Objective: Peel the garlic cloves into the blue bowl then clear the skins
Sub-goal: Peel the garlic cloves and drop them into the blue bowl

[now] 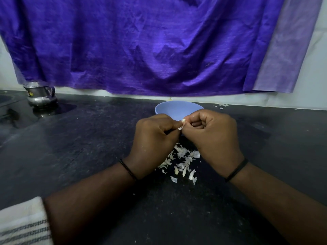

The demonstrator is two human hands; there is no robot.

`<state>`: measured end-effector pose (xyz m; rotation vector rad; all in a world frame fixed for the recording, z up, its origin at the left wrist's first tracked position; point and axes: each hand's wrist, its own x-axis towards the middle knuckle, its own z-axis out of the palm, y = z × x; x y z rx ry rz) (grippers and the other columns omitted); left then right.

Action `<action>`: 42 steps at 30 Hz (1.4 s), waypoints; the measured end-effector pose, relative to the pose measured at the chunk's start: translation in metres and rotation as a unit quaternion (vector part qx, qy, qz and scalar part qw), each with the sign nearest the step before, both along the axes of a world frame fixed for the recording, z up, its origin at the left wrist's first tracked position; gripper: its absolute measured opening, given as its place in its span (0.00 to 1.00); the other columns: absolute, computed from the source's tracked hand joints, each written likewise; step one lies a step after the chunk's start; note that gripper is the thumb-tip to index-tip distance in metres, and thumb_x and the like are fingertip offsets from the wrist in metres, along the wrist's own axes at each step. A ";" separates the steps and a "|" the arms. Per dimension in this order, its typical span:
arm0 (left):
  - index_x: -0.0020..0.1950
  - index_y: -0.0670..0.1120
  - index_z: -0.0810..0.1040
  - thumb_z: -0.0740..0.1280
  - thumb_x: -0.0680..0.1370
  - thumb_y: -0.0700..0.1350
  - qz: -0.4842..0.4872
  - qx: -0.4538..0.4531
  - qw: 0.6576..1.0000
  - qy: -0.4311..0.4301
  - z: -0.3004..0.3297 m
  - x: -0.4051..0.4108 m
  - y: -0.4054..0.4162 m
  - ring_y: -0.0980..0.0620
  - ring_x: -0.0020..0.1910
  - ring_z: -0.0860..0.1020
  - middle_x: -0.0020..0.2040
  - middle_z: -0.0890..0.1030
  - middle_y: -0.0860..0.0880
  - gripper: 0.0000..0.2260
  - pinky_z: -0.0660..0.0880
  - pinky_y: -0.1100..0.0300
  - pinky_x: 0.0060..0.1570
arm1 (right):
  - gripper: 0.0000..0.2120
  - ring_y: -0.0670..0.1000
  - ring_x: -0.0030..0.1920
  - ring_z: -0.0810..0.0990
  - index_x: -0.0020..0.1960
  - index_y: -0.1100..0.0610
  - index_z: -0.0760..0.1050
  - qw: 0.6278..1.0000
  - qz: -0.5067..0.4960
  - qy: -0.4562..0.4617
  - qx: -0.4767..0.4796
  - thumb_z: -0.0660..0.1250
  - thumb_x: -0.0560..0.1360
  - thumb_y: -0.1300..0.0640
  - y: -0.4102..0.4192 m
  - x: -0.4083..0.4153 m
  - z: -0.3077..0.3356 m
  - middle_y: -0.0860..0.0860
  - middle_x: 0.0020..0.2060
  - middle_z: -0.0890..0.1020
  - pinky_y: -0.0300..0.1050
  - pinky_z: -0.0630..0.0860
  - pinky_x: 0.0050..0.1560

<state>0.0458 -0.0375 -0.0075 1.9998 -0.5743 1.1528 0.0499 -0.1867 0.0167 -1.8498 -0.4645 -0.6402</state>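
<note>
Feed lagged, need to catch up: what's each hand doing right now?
Left hand: fingers curled, pinching the garlic clove from the left.
Right hand: fingers curled, pinching the same clove from the right, in front of the blue bowl.

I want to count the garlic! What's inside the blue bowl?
Only the round blue plastic bowl's bare far inside wall shows. Both hands, left and right, pinching a small pale garlic clove, cover its bottom, so any peeled garlic there is hidden.
</note>
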 end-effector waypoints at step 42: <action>0.45 0.37 0.77 0.66 0.79 0.38 -0.287 -0.255 0.809 0.445 0.018 0.003 0.007 0.49 0.28 0.75 0.36 0.77 0.44 0.05 0.73 0.60 0.22 | 0.04 0.49 0.31 0.82 0.41 0.57 0.80 0.986 0.099 0.131 0.005 0.71 0.74 0.62 -0.013 0.020 0.000 0.55 0.32 0.84 0.46 0.79 0.34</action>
